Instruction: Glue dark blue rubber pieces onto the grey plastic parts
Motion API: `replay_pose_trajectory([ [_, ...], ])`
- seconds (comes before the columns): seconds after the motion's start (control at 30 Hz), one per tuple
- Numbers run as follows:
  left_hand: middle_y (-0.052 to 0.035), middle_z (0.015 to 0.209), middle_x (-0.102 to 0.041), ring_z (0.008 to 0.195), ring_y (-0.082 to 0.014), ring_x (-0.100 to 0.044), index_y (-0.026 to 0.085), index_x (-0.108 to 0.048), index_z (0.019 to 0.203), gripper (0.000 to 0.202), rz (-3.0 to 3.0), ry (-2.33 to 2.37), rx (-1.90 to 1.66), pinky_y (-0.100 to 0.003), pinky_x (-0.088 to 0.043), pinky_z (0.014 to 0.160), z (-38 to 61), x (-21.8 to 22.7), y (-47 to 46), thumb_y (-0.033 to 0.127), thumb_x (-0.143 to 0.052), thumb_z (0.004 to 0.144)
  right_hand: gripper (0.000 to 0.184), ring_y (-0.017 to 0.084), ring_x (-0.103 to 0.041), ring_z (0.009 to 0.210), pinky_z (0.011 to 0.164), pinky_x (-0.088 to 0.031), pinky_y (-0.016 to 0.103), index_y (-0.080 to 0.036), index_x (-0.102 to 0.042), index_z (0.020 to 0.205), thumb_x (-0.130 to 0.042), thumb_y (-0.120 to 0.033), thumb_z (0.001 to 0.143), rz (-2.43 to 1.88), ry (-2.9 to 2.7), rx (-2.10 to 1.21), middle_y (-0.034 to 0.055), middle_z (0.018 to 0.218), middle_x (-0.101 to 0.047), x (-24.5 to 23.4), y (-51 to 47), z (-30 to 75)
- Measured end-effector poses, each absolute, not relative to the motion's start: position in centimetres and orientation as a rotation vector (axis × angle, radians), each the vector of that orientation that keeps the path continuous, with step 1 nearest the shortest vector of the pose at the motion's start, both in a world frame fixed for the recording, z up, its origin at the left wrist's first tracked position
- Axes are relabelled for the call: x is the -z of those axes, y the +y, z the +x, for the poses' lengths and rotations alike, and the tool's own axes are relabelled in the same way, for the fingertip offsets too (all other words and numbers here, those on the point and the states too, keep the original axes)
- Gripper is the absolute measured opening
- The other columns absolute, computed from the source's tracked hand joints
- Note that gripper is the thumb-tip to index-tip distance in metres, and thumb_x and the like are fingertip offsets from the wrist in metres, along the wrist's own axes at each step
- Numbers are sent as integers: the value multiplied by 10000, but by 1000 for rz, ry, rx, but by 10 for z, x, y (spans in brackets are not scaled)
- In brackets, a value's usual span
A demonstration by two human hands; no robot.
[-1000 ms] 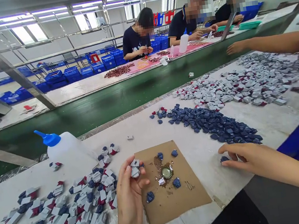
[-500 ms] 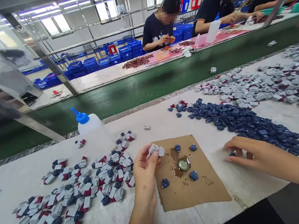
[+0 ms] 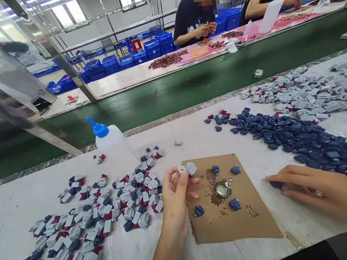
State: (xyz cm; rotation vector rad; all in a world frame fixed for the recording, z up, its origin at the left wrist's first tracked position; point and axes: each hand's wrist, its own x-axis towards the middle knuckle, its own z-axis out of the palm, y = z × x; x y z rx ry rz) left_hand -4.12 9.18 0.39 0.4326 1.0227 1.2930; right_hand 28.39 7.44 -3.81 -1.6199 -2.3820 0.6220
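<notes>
My left hand (image 3: 174,198) pinches a small light-grey plastic piece (image 3: 191,169) between thumb and fingers, over the far left corner of a brown cardboard sheet (image 3: 239,228). On the cardboard, a round metal cap (image 3: 222,190) with liquid in it sits in a wet brown stain. Several dark blue pieces (image 3: 235,204) lie around it, along with thin pins (image 3: 252,210). To the right of the sheet, my right hand (image 3: 317,189) has a dark blue piece (image 3: 277,184) at its fingertips, low over the table. Its thumb is partly hidden.
A heap of dark blue pieces (image 3: 291,143) lies at right, with grey pieces (image 3: 313,93) behind it. Joined grey, blue and red pieces (image 3: 79,238) spread at left near a white bottle with blue spout (image 3: 112,145). Beyond the green belt (image 3: 155,93), co-workers (image 3: 196,15) sit.
The camera view has shifted, moving the scene down and slightly right. My left hand has turned the grey piece. My right hand has the dark blue piece more visible at its fingertips.
</notes>
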Motion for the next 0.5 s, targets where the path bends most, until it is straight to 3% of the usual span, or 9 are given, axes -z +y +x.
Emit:
replay_pose_trajectory([
  [0.1,-2,910,-666,828,-145,-690,191,-572,867,322,354,961,-1289,-173,-549,581,-43,-5,93,333,-784,670,293,189,-652,853,693,-515,258,-326,-667,1088,-470,-407,887,-1525,-2394,-690,58,994,-642,34,76,275],
  [0.23,-35,1029,-658,819,-158,-695,155,-598,797,309,310,985,-1302,-206,-568,623,-42,-4,95,373,-776,670,221,188,-617,720,635,-493,298,-276,-625,1014,-465,-362,888,-1635,-2296,-757,75,914,-625,25,74,262],
  [0.33,-17,952,-673,816,-136,-685,160,-568,768,333,357,1045,-1329,-194,-558,657,-41,-2,96,260,-835,596,130,189,-561,644,594,-457,322,-288,-570,948,-466,-334,885,-1647,-2252,-868,59,814,-597,20,74,250],
  [0.5,-20,895,-707,782,-99,-676,170,-612,949,449,359,1086,-1353,-171,-540,677,-42,1,96,203,-850,569,150,186,-540,646,590,-412,328,-284,-548,847,-432,-360,905,-1595,-2160,-861,47,804,-589,19,77,239],
])
